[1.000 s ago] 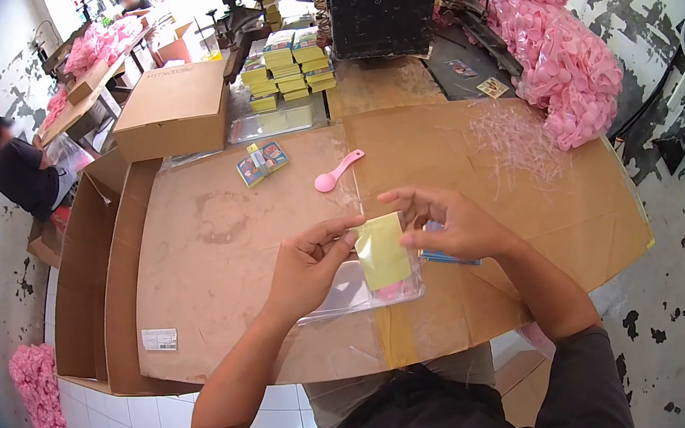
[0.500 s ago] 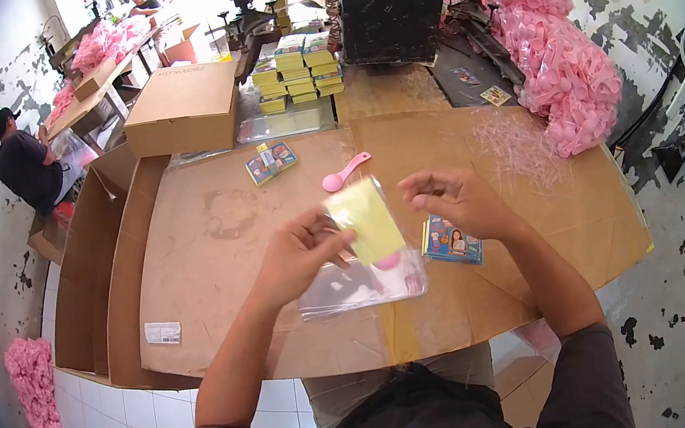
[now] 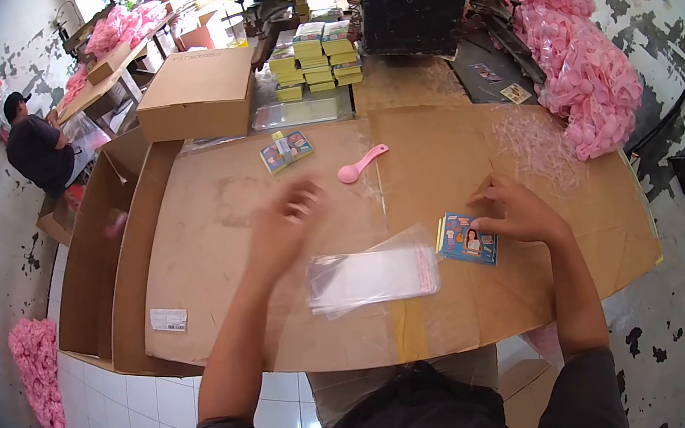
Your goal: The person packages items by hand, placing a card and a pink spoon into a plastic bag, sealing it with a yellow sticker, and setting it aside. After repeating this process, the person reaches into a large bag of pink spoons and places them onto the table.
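cardboard table [image 3: 201,227]: left hand [image 3: 286,223] splayed empty (blurred), right hand [image 3: 527,216] touching cards [image 3: 463,241], grip unclear.

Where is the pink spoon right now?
In the head view, the pink spoon lies on the cardboard tabletop near the middle. It is just beyond the left hand and to the right of the small colourful packets.

print on the box [image 3: 198,93] and the sticker [image 3: 168,319] is unreadable
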A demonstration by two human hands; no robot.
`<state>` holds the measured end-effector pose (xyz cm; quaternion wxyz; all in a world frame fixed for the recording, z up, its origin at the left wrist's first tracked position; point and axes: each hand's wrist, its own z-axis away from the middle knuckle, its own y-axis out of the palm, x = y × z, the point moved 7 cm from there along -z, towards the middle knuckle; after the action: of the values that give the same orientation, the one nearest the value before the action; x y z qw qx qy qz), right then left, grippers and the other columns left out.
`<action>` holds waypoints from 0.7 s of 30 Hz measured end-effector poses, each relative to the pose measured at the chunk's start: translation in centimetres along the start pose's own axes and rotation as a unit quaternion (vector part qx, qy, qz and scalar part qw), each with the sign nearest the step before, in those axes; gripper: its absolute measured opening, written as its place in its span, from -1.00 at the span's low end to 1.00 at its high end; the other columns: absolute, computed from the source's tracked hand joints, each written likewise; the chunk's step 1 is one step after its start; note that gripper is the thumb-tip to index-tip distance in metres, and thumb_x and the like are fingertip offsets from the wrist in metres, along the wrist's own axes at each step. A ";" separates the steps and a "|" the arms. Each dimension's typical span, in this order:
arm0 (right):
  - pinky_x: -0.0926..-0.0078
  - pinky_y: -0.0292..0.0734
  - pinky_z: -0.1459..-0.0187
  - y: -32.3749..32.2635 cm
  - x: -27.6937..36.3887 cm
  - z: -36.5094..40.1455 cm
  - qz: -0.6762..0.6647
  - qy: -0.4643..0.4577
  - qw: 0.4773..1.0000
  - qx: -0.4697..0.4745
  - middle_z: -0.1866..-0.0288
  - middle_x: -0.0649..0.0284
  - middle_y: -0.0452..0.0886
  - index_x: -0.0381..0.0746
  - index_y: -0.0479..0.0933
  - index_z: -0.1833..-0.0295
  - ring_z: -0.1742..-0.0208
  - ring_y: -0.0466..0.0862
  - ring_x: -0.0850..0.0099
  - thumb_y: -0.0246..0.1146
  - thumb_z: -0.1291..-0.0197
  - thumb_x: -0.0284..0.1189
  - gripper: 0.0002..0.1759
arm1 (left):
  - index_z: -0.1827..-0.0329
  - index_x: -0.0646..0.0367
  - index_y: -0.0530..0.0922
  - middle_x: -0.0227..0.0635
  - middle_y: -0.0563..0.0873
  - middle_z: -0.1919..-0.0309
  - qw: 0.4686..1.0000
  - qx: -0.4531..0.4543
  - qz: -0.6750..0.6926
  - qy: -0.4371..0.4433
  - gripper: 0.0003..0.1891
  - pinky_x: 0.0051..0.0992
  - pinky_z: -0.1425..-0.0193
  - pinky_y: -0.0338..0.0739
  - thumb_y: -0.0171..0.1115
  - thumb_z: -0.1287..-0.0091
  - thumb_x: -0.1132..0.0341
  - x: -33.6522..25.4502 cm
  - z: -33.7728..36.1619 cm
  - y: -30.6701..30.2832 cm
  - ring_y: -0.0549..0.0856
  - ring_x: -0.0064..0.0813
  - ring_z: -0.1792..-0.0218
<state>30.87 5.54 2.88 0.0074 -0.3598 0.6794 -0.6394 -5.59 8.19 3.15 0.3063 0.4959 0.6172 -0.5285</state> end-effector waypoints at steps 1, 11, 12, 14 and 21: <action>0.28 0.63 -0.01 0.1 0.0 0.2 0.003 -0.016 1.000 0.009 0.01 0.14 0.65 -0.27 0.72 -0.12 0.05 0.70 0.27 0.51 -0.24 -0.30 -0.61 | -0.16 0.12 0.72 -0.35 0.78 0.01 0.992 0.086 -0.079 0.040 -0.63 -0.43 -0.02 0.59 0.52 -0.33 0.25 -0.7 0.7 2.6 0.74 -0.52 0.09; 0.51 0.50 0.18 0.9 -1.5 0.2 -0.222 0.116 0.967 0.040 0.28 0.38 0.66 -0.25 0.70 0.09 0.24 0.59 0.58 0.55 -0.18 -0.50 -0.78 | -0.02 0.20 0.73 -0.29 0.73 0.17 0.977 0.184 -0.108 0.033 -0.68 -0.39 0.00 0.64 0.59 -0.25 0.34 -0.6 2.7 7.6 0.73 -0.39 0.11; 0.55 0.45 0.20 0.9 -1.6 0.3 -0.251 0.131 0.958 0.039 0.30 0.42 0.65 -0.23 0.70 0.10 0.24 0.57 0.62 0.56 -0.18 -0.48 -0.79 | -0.02 0.20 0.72 -0.29 0.75 0.19 0.981 0.177 -0.072 -0.011 -0.70 -0.41 0.01 0.63 0.58 -0.27 0.37 -0.3 2.7 7.5 0.74 -0.42 0.14; 0.58 0.40 0.23 0.8 -1.9 0.4 -0.253 0.146 0.956 0.033 0.32 0.46 0.66 -0.22 0.71 0.10 0.25 0.55 0.66 0.55 -0.20 -0.46 -0.79 | 0.00 0.21 0.74 -0.28 0.79 0.20 0.986 0.165 -0.020 -0.017 -0.74 -0.44 0.03 0.63 0.56 -0.29 0.37 0.6 2.5 7.5 0.75 -0.47 0.19; 0.51 0.52 0.09 -0.7 0.6 0.3 -0.248 0.055 0.966 -0.047 0.20 0.35 0.75 -0.25 0.72 0.04 0.17 0.65 0.56 0.45 -0.32 -0.46 -0.85 | 0.11 0.26 0.76 -0.21 0.85 0.21 0.980 0.173 -0.095 -0.018 -0.85 -0.37 0.04 0.68 0.45 -0.36 0.38 -1.2 2.5 6.8 0.80 -0.37 0.20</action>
<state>30.93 5.03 3.66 -0.2058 -0.4814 0.5979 -0.6070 0.81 5.10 1.20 0.1757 0.4704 0.5555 -0.6628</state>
